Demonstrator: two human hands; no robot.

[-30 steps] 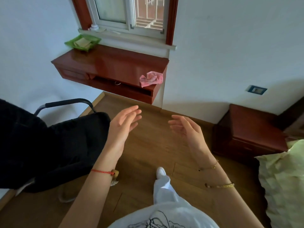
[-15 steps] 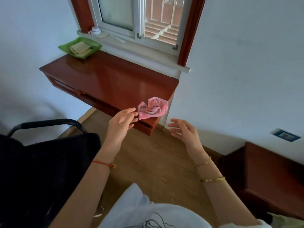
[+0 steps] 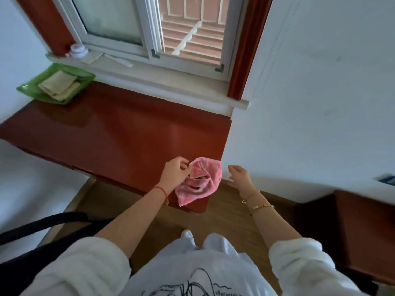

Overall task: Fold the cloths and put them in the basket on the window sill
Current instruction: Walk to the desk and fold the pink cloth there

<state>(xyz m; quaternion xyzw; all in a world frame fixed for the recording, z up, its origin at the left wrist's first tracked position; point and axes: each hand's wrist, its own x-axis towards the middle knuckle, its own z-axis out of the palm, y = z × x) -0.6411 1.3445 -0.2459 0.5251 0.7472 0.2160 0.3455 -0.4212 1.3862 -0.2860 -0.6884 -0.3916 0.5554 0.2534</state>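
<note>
Nearest you, your left hand (image 3: 174,175) has its fingers curled onto the upper left edge of the pink cloth (image 3: 201,184), pinching it, while your right hand (image 3: 239,177) hovers relaxed with the fingers spread, just beside the cloth's right side and apart from it. The cloth lies crumpled on the near right corner of the table (image 3: 128,135), with its lower part hanging over the front edge. Bring the right hand onto the opposite edge, lift the cloth clear of the corner and spread it flat further in on the table, where the wood can support the whole piece. Find true corners before you crease it, because folding from a bunched hem will likely give a lopsided packet. At the far left, the green basket (image 3: 55,84) sits just below the window sill (image 3: 171,82), and it already holds folded beige cloths (image 3: 58,85), so aim for a similar flat size. How many cloths lie there is hard to tell. Your left fingertips are partly hidden by the pink folds, and the cloth's real outline and its underside cannot be made out.
</note>
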